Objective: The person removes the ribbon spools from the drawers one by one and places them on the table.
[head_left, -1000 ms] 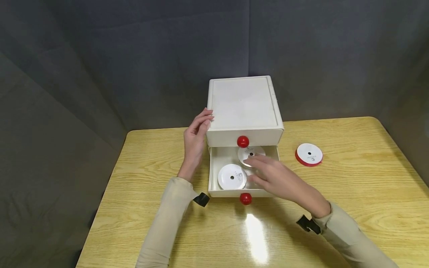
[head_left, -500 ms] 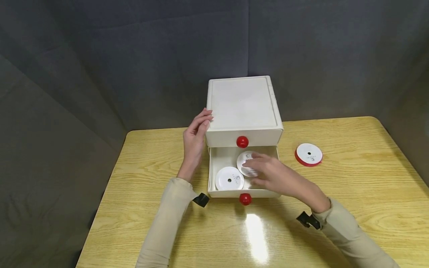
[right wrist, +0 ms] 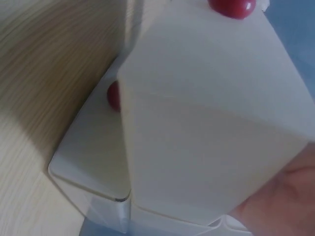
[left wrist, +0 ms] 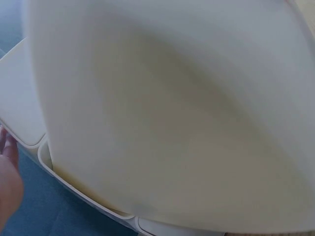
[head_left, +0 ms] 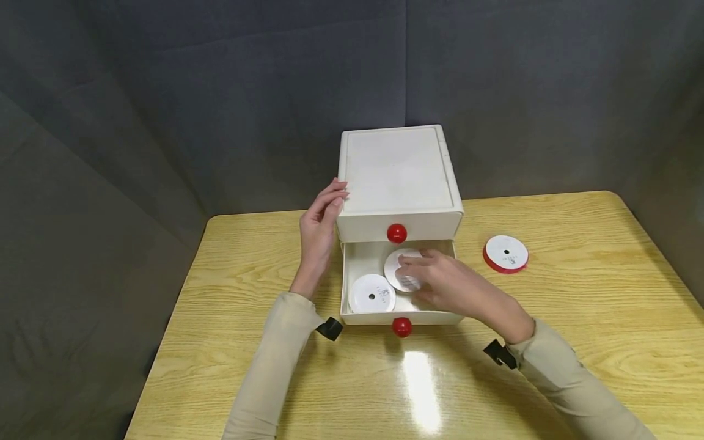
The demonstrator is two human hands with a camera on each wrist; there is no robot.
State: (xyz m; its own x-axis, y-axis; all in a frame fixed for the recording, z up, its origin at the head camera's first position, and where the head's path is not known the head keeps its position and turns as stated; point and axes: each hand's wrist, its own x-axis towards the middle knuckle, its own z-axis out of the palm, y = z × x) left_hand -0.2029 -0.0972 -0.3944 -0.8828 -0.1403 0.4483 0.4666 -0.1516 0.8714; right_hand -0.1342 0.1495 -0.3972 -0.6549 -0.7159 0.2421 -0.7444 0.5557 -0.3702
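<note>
Wooden table (head_left: 258,256); right hand (head_left: 453,284), loosely spread, overlaps central white spool (head_left: 392,269) from frame-right, print illegible; left hand (head_left: 321,229) rests relaxed against cabinet (head_left: 398,171).

Curtained-off work area, dark drapes (head_left: 264,110) behind and at both sides, wood-grain table (head_left: 236,263), wider room hidden.

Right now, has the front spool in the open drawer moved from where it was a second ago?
Yes. The front spool has shifted left in the head view, away from the lower red knob and closer to the left wall of the open drawer.
</note>
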